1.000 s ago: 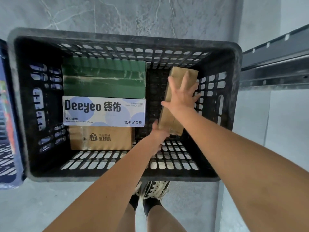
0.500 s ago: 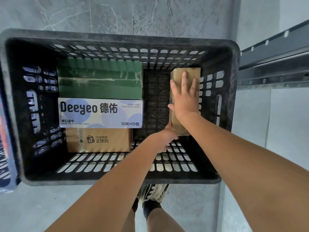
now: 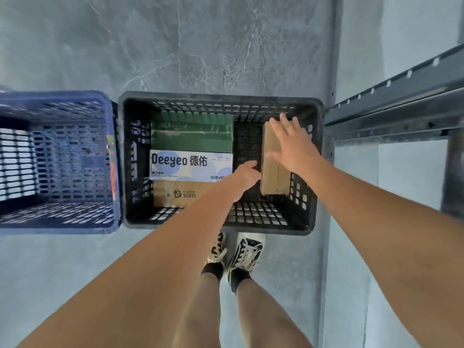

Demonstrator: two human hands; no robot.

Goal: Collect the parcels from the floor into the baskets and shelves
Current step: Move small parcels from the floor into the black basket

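A narrow brown cardboard parcel (image 3: 272, 156) stands on its edge inside the black slotted basket (image 3: 221, 96), close to its right wall. My right hand (image 3: 292, 144) hovers over the parcel's far end with fingers spread and straight, gripping nothing. My left hand (image 3: 244, 175) reaches into the basket and touches the parcel's left side; its fingertips are hidden. On the basket's left side lie a green box (image 3: 192, 133), a white and blue "Deeyeo" wipes box (image 3: 185, 165) and a brown box with a logo (image 3: 175, 194).
A blue slotted basket (image 3: 57, 96) stands right beside the black one on the left. A grey metal shelf frame (image 3: 401, 96) runs along the right. My feet in black and white sneakers (image 3: 241, 254) are just in front of the black basket on the grey floor.
The view has pulled back, bringing the blue basket into sight. My right hand has lifted off the parcel's face and spread. My left hand has shifted from the parcel's near end to its left side.
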